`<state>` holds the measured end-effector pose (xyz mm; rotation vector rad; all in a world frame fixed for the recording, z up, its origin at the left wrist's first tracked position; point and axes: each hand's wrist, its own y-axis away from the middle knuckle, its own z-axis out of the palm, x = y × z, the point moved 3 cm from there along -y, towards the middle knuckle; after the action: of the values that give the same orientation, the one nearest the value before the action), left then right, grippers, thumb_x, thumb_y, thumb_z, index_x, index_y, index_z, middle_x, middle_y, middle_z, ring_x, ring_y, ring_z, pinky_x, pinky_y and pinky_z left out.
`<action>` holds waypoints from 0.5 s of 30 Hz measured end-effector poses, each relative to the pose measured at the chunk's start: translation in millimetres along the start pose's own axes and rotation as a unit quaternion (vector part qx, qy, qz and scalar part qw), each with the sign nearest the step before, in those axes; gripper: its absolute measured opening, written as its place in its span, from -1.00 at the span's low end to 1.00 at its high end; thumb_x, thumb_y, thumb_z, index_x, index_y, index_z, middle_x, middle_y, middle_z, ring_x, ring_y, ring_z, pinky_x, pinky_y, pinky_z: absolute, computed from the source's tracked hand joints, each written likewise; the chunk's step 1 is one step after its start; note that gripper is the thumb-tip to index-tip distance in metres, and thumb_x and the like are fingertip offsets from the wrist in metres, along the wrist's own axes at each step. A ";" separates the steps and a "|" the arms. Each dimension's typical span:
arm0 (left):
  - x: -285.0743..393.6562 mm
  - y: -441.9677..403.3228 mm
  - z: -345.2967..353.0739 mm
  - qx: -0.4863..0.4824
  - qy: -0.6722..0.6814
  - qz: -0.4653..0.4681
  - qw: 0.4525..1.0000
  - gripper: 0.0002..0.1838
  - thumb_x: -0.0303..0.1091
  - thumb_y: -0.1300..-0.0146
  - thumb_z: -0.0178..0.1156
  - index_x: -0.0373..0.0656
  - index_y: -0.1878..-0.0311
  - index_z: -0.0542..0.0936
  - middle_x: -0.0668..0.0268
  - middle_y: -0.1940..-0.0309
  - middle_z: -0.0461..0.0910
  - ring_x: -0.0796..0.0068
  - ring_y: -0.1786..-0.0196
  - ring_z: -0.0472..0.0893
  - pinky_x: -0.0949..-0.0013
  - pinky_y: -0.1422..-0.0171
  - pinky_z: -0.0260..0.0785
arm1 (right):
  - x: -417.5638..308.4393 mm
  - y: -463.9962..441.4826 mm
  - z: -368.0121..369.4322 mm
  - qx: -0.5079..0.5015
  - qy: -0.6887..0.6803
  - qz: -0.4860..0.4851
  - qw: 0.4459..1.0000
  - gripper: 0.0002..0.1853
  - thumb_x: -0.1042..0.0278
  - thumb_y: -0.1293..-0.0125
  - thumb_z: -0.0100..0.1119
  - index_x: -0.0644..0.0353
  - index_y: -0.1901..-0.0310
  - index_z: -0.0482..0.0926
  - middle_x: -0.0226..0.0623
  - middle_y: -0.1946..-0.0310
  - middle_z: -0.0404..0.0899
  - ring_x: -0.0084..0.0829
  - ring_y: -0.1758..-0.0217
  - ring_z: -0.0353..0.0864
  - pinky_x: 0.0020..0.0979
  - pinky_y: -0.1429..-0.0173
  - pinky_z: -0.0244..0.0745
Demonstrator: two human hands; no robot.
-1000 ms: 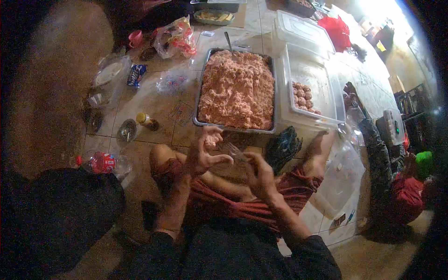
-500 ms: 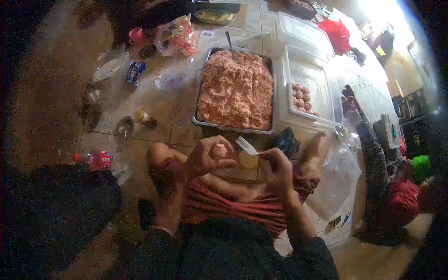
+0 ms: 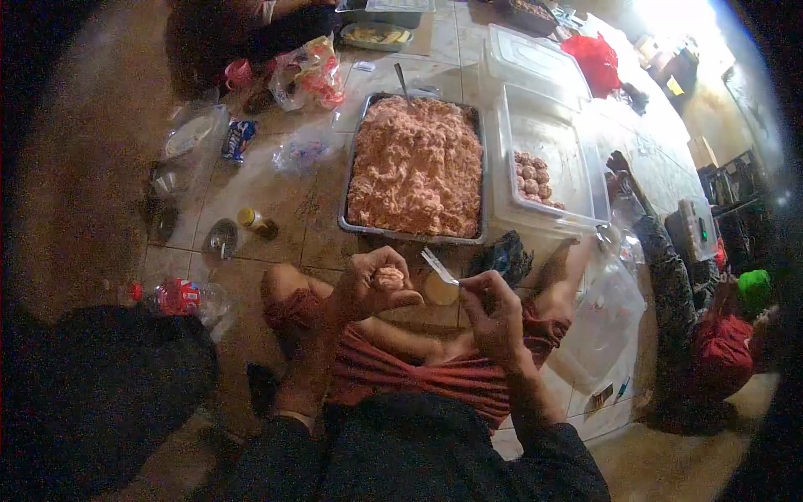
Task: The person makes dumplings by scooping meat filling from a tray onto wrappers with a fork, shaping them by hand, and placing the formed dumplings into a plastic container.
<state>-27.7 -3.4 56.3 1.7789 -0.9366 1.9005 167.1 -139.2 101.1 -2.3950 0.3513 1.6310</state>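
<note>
My left hand (image 3: 374, 289) is curled around a lump of pink meat mixture (image 3: 389, 279), which shows between thumb and forefinger. My right hand (image 3: 493, 309) pinches the handle of a light-coloured fork (image 3: 439, 266), its tines pointing up and left. Below the fork lies a round yellowish thing (image 3: 441, 289) that I cannot make out. Just beyond my hands is a large tray (image 3: 410, 235) heaped with pink meat mixture (image 3: 416, 167), with a spoon handle (image 3: 402, 82) standing in its far end. Right of it, a clear plastic box (image 3: 548, 138) holds several meatballs (image 3: 532, 177).
A bottle with a red label (image 3: 178, 297), a yellow-capped jar (image 3: 251, 219) and a small bowl (image 3: 223, 238) are on the left. A dark plastic bag (image 3: 508, 255) lies near my right knee. Another person in red (image 3: 721, 356) is at the far right.
My left hand has closed further around the meat lump. The fork has turned in my right hand and moved up from the left hand's side. The camera view has shifted slightly.
</note>
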 end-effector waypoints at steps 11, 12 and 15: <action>-16.2 4.7 4.5 0.024 -0.014 -0.010 1.000 -0.66 -0.19 -0.22 0.50 -0.20 0.16 0.60 0.32 0.33 0.69 0.67 0.26 0.58 0.42 0.19 0.46 | -12.7 0.8 24.0 -0.014 0.102 -0.123 0.987 -0.91 0.53 -0.35 0.32 0.30 0.18 0.59 -0.27 0.40 0.57 -0.49 0.37 0.55 -0.40 0.26 0.48; -15.9 1.7 9.0 0.031 -0.100 -0.074 0.992 -0.66 -0.20 -0.20 0.51 -0.21 0.16 0.60 0.31 0.34 0.69 0.63 0.27 0.59 0.40 0.18 0.48 | -4.4 -1.0 32.7 -0.023 0.103 -0.133 0.985 -0.91 0.52 -0.36 0.32 0.29 0.20 0.59 -0.35 0.44 0.54 -0.60 0.37 0.48 -0.48 0.27 0.43; -15.4 -3.8 6.9 0.070 -0.115 0.077 0.988 -0.62 -0.11 -0.21 0.49 -0.22 0.23 0.59 0.20 0.41 0.66 0.46 0.38 0.63 0.33 0.26 0.48 | -9.5 -0.2 24.3 0.028 0.061 -0.089 0.994 -0.90 0.51 -0.36 0.32 0.31 0.20 0.58 -0.28 0.43 0.52 -0.49 0.40 0.49 -0.45 0.26 0.42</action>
<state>-18.1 -2.8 42.0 2.0981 -1.0701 1.9235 142.5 -130.7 101.2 -2.4128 0.1949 1.3855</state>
